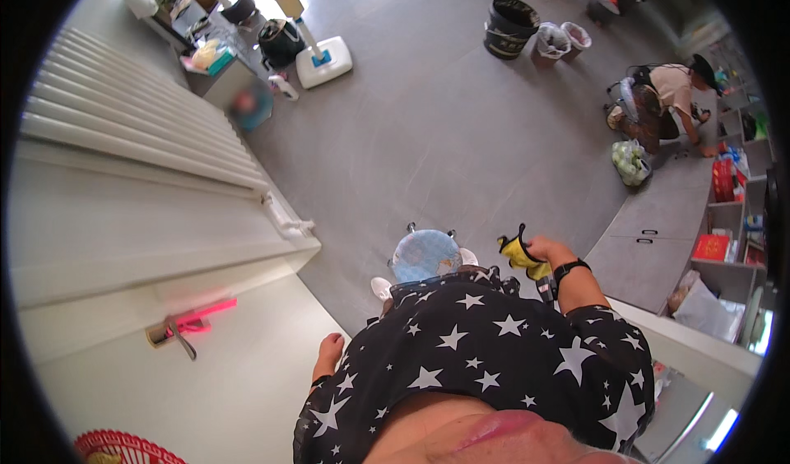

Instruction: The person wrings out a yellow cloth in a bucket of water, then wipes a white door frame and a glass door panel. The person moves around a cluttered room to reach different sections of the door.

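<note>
My right hand [543,248] grips a yellow cloth with black edging [517,254], held out at my right side above the floor. My left hand [332,345] hangs low at my left side beside the white door; its fingers look curled, and whether anything is in them cannot be told. Between the hands and just in front of me stands a small round stool with a blue, map-like seat [426,256] and metal legs. My white shoes show at its edges, one on each side.
A ribbed white radiator [142,112] and a door handle [179,334] are on the left. Ahead are a white-based stand [324,63], a black bucket [511,27] and lined bins [551,43]. At right, a person [669,94] crouches by grey cabinets [654,217], near a bag of green produce [629,161].
</note>
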`<state>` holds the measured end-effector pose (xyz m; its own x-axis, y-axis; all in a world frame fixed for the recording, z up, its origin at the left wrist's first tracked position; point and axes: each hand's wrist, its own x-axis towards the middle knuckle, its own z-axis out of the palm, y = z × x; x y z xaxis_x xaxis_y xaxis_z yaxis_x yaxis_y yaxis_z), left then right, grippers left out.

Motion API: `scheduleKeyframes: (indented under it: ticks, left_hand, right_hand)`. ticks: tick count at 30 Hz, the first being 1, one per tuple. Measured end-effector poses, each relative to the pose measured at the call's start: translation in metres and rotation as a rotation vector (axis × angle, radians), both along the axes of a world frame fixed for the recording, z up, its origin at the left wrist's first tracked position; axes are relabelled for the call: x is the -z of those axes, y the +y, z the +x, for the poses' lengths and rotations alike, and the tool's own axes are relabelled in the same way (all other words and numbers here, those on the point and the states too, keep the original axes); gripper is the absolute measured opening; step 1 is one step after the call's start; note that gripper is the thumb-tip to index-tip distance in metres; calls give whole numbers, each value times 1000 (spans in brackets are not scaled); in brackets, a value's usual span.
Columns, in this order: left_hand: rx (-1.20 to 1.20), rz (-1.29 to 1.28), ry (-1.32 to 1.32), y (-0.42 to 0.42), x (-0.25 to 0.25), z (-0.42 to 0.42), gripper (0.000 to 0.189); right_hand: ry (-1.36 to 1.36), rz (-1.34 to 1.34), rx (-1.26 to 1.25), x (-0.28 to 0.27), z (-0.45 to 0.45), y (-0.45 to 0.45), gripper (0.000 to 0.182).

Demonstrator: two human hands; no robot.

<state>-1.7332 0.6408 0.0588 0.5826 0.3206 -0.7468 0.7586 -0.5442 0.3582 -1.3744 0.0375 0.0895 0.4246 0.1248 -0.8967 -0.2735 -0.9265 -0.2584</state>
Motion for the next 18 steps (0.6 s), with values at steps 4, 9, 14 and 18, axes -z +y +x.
scheduleKeyframes:
  ticks: [4,9,14,18]
  left_hand:
    - [127,103,32,67,-28,32,33]
    - [184,204,82,90,-14,96,32]
    - [59,72,-123,31,8,171,33]
    - [275,-50,47,-48,-15,235,36]
  right_hand:
    - [22,-80,22,-21,-47,1,60]
    - [70,-159,11,-37,-82,-27,53]
    - [36,-131,3,5,-76,-63,46]
    - [-9,-69,116,20,-45,-107,55]
